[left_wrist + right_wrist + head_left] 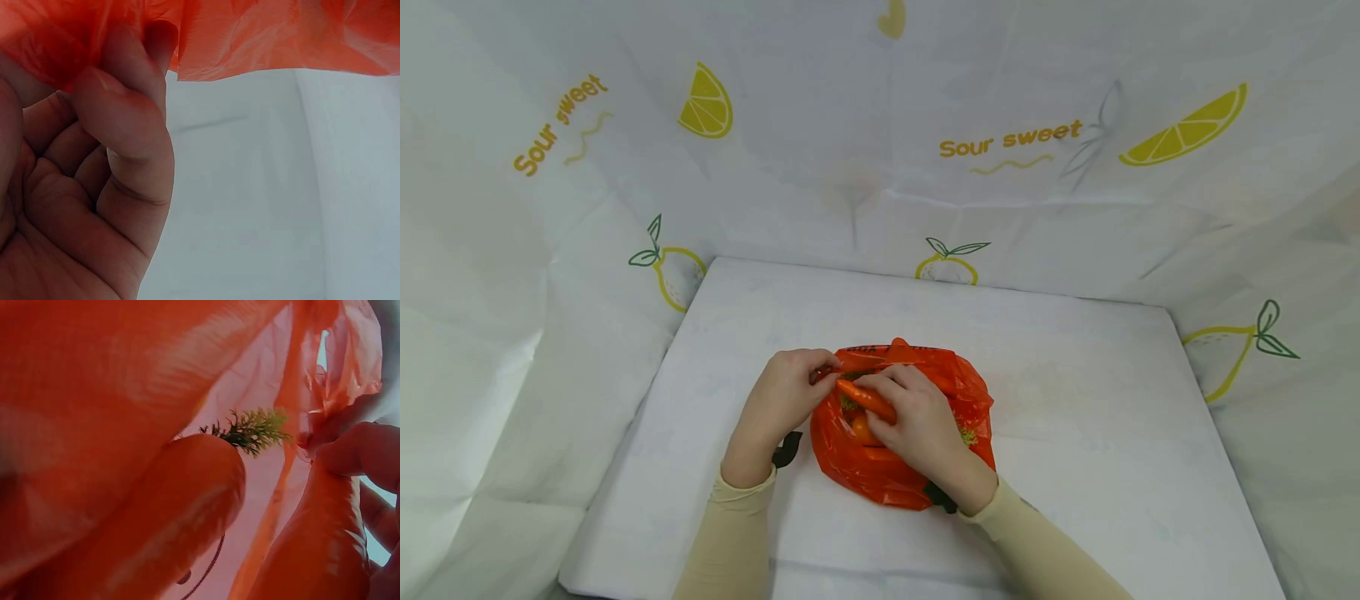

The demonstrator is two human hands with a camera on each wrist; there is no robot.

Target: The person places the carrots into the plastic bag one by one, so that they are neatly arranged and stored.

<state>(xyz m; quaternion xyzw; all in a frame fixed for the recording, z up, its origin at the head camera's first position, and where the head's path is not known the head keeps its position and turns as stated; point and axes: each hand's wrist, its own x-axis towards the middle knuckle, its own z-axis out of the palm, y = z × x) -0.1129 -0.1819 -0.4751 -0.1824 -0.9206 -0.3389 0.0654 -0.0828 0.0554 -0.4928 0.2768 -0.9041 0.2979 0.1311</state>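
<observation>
A thin red plastic bag [880, 483] with several orange things and green sprigs in it lies at the middle of the table. My left hand [782, 396] pinches the bag's left rim; in the left wrist view curled fingers [131, 119] hold the red plastic. Over the bag's mouth my right hand [921, 421] grips an orange carrot [868, 402], its narrow end pointing at the left fingertips. Beneath it show a rounded orange thing [862, 430] and feathery green leaves [256, 430]. The bag's deeper contents are hidden by plastic and hands.
The white tabletop [1075, 400] spreads around the bag. White cloth walls [850, 200] with lemon prints rise behind and at both sides. Dark wrist straps [786, 450] show at both wrists.
</observation>
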